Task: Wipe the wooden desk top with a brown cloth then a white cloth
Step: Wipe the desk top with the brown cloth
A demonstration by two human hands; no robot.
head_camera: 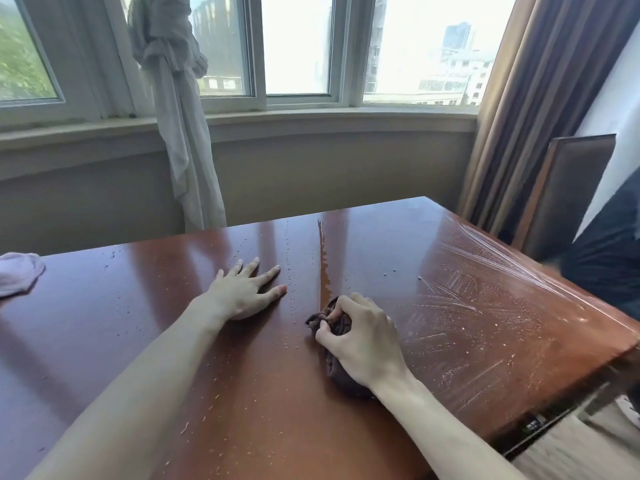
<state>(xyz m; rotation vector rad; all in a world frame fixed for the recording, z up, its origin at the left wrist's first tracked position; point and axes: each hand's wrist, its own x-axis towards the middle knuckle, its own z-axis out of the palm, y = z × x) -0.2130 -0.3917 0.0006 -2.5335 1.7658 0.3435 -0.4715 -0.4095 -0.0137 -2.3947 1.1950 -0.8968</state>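
Note:
The glossy reddish wooden desk top (450,341) fills the lower view, speckled with crumbs and droplets, with a wet streak running away from my right hand. My right hand (363,337) grips a bunched brown cloth (337,323) against the desk near its middle. My left hand (247,289) rests flat on the wood just to the left, fingers spread. A pale whitish cloth (17,273) lies crumpled at the desk's far left edge.
Whitish smears cover the desk's right part. A dark wood-framed chair back (568,192) stands off the right corner beside brown curtains (540,98). A tied pale curtain (176,116) hangs before the window behind the desk.

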